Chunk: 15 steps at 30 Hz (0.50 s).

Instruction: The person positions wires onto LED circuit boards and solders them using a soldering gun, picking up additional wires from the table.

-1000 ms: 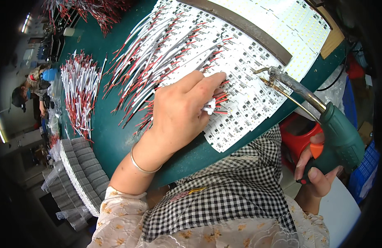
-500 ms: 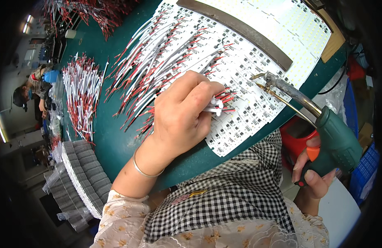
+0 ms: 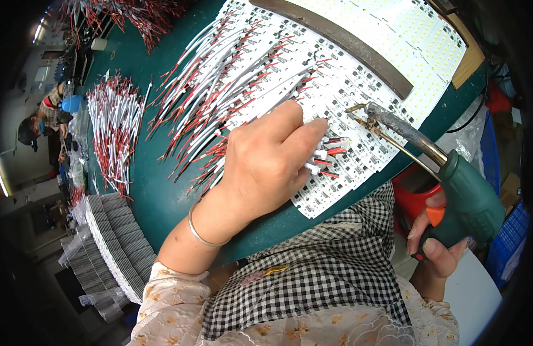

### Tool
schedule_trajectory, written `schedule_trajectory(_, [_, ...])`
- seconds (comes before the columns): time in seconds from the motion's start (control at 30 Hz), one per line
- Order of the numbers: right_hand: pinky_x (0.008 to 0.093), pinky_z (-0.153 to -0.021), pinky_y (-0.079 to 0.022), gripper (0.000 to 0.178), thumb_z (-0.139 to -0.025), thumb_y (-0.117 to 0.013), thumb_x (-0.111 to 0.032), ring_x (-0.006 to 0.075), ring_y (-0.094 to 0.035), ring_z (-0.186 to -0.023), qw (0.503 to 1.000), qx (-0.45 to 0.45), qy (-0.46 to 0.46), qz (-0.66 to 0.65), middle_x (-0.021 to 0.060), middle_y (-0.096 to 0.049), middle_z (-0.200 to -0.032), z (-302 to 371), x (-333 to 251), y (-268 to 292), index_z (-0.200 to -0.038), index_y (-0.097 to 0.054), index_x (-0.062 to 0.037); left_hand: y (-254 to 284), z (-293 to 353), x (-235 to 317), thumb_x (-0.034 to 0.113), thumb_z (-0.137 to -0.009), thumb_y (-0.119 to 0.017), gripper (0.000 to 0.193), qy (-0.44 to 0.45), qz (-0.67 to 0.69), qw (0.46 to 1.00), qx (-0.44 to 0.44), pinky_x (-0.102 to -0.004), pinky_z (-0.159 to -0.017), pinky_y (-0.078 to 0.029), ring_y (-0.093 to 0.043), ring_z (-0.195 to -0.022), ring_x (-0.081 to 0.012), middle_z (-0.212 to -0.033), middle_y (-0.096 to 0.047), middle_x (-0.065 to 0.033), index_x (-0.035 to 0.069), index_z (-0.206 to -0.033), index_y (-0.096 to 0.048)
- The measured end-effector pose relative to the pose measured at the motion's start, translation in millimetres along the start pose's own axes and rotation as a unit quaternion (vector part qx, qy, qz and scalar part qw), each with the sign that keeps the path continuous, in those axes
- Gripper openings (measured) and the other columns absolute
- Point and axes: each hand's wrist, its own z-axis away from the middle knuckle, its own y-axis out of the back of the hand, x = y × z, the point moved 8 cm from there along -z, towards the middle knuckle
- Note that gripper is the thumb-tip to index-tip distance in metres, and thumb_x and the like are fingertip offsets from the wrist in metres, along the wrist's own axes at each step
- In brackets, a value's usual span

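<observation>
My left hand [image 3: 269, 158] is closed round a few white-sleeved wires [image 3: 319, 162], whose red and black ends poke out on the right beyond the fingers. It hovers over a white panel of circuit boards [image 3: 358, 153] set with small black parts. Many similar wires [image 3: 211, 92] are joined to the panel's left portion and trail off leftward. At the right, my right hand [image 3: 442, 248] grips the dark green handle of a soldering gun [image 3: 473, 193] with an orange trigger. Its metal tip [image 3: 358, 111] points left, just above the boards and apart from the held wires.
A brown bar [image 3: 341, 43] lies across the panel. Loose wires are piled at left [image 3: 113, 130] and far left [image 3: 136, 20] on the green table [image 3: 157, 187]. Stacked grey strips [image 3: 119, 242] stand by its left edge. Blue crates [image 3: 511, 242] are at right; another person [image 3: 47, 124] works far left.
My left hand has moved right with the wires, and their coloured ends now spread farther out over the boards. The soldering gun has shifted very slightly left.
</observation>
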Motion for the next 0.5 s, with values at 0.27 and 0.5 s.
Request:
schedule_trajectory(0.27, [0.0234, -0.04, -0.044, 0.061, -0.074, -0.072, -0.021, 0.0146, -0.052, -0.045, 1.0, 0.018, -0.003, 0.015, 0.0171, -0.059, -0.073, -0.8, 0.5, -4.4, -0.115, -0.042, 0.0128, -0.2, 1.0, -1.1, -0.002, -0.051, -0.066, 0.047, 0.008, -0.009, 1.0, -0.014, -0.0335, -0.045, -0.045, -0.054, -0.054, -0.0212, -0.071, -0.048, -0.0057, 0.005, -0.098, -0.065])
schedule_trajectory(0.5, [0.0235, -0.04, -0.045, 0.058, -0.074, -0.071, -0.02, 0.0148, -0.052, -0.045, 1.0, 0.021, -0.01, 0.018, 0.0175, -0.059, -0.074, -2.9, 1.6, -5.8, -0.114, -0.043, 0.0124, 0.8, 0.8, -2.9, -0.004, -0.048, -0.065, 0.049, 0.027, 0.003, 1.0, -0.004, -0.032, -0.044, -0.04, -0.05, -0.052, -0.02, -0.068, -0.048, -0.0052, 0.007, -0.096, -0.068])
